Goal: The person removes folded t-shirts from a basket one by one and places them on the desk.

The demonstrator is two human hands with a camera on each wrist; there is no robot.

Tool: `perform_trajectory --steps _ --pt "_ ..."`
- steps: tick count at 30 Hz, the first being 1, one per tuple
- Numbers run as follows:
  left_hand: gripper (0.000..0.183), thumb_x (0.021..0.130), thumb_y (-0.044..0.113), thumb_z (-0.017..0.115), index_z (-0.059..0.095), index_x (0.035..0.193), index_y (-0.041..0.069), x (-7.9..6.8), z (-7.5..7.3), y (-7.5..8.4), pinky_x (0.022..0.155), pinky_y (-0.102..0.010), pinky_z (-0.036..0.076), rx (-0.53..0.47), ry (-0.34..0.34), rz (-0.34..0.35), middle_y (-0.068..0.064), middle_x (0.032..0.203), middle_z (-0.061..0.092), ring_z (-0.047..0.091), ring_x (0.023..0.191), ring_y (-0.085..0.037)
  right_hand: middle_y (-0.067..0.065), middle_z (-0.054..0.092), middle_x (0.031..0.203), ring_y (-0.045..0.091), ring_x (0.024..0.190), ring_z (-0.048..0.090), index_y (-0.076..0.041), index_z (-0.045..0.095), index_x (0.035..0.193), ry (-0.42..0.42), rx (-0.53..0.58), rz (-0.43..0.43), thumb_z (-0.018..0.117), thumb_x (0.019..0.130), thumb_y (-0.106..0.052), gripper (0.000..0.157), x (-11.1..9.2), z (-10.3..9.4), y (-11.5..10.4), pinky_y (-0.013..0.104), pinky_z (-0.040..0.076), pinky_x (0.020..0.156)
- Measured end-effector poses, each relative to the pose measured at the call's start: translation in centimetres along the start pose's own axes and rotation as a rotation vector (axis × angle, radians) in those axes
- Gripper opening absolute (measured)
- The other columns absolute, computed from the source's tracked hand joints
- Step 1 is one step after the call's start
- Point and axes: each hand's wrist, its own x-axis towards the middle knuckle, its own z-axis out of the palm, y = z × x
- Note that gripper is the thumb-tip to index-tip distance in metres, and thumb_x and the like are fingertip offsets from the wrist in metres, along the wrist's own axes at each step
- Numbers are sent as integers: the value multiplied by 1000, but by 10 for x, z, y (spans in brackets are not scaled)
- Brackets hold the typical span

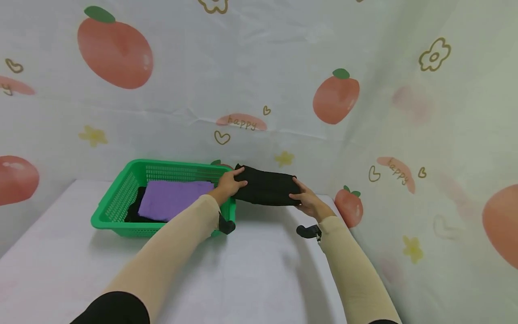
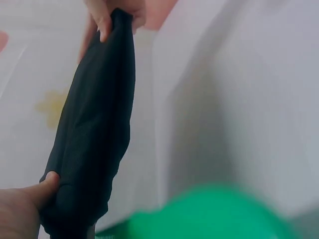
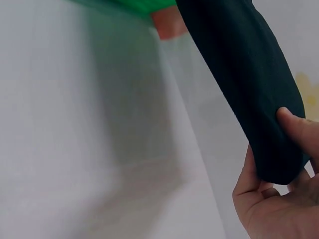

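Here, black cloth [image 1: 267, 186] stretches between left grip [image 1: 228, 184] and right grip [image 1: 310, 201], each pinching one end.

The basket [image 1: 133, 230] is bright green, its walls pierced in a fine lattice pattern. Inside it I see a plain purple cloth [image 1: 174, 198] over a black cloth [image 1: 135, 209]. Right of the basket, the folded bundle [image 1: 267, 186] is solid black. In front of it, the sleeves [image 1: 356, 270] are cream. Under the basket the tabletop [image 1: 263, 279] is white. Behind it, the whitish backdrop [image 1: 275, 58] carries orange-red fruit [image 1: 115, 54] with green leaves [image 1: 100, 14], yellow flowers [image 1: 94, 136], gold-brown outlined hearts [image 1: 222, 137] and gold-brown "happy" lettering on coral patches [image 1: 261, 123].
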Motion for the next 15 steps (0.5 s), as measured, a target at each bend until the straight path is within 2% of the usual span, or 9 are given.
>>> perform_trajectory --steps 7,10,15 --pt "64 99 15 60 32 156 26 8 32 6 112 -47 37 -34 -53 -26 -14 162 24 28 146 -34 10 -3 166 33 149 17 -27 9 160 66 -19 0 43 98 13 82 -3 -21 8 47 22 119" --pt "66 98 11 60 31 156 25 7 44 6 111 -47 39 -45 -72 -50 -15 162 24 27 147 -34 12 -2 166 33 149 17 -27 11 160 109 -32 8 44 97 14 82 -4 -28 15 46 24 118" --pt "69 96 1 60 33 155 23 1 65 0 106 -44 44 -86 -60 -90 -18 162 20 22 148 -34 15 -2 165 35 149 16 -26 15 160 172 -62 22 46 96 14 81 -6 -34 36 51 21 119"
